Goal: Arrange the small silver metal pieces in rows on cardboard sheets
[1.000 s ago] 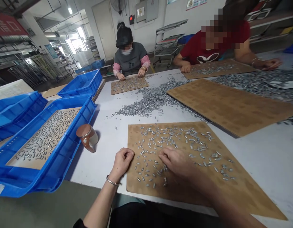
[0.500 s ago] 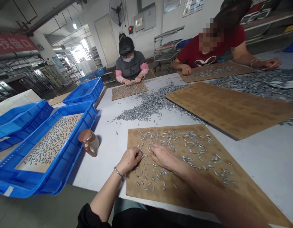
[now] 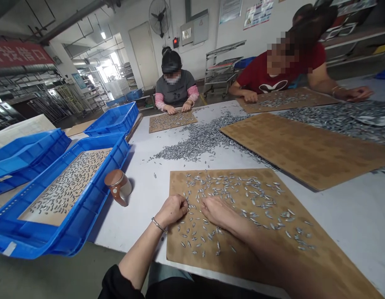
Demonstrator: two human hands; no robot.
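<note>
A brown board [image 3: 242,265] lies in front of me with many small silvery spindle-shaped metal pieces [image 3: 222,182] scattered over it. My left hand [image 3: 174,209], a bracelet at its wrist, rests at the board's left edge with thumb and fingers pinched together. Close to its right, my right hand [image 3: 215,211] is low over the board among the pieces, its fingers curled and closed. Whatever either hand pinches is too small or too hidden to make out. Several pieces lie in loose rows below both hands.
A heap of the same pieces [image 3: 192,143] spreads behind my board. Another brown board [image 3: 304,149] lies at the right. A brown-and-white mug [image 3: 118,187] stands left, beside a blue tray [image 3: 86,220] holding a piece-covered sheet. Two co-workers [image 3: 175,89] work at boards across the table.
The whole view has shifted slightly down and right. My hands stay nearly in place, fingers still closed, with my right hand a little farther from the left.
</note>
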